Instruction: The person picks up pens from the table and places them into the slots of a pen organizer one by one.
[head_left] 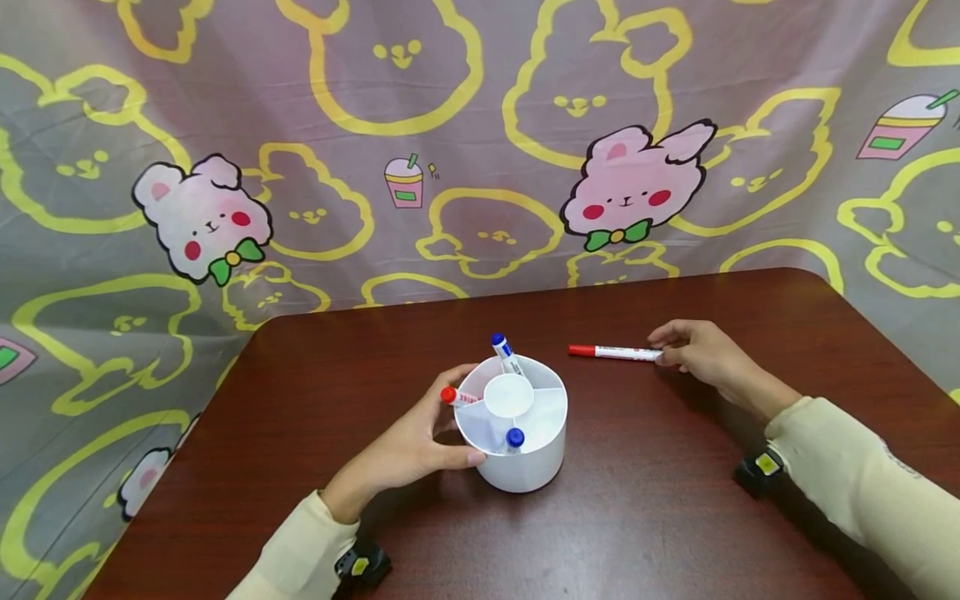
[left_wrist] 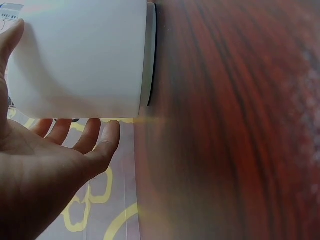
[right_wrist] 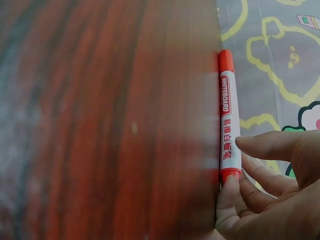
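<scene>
A white round holder (head_left: 525, 467) with compartments stands mid-table. Three markers stick out of it: two with blue caps (head_left: 498, 341) (head_left: 514, 437) and one with a red cap (head_left: 450, 396). My left hand (head_left: 453, 425) cups the holder's left side, thumb on the front wall and fingers behind it; the left wrist view shows the holder's wall (left_wrist: 80, 60) against my thumb. A red-capped whiteboard marker (head_left: 615, 352) lies flat to the right. My right hand (head_left: 663, 352) pinches its near end; in the right wrist view the marker (right_wrist: 229, 125) lies by the table's far edge, my thumb tip at its red end.
The dark wooden table (head_left: 637, 517) has rounded far corners. A cartoon-printed cloth (head_left: 480, 125) hangs behind and beside it. Small black wrist devices (head_left: 759, 468) (head_left: 362, 567) sit under both sleeves.
</scene>
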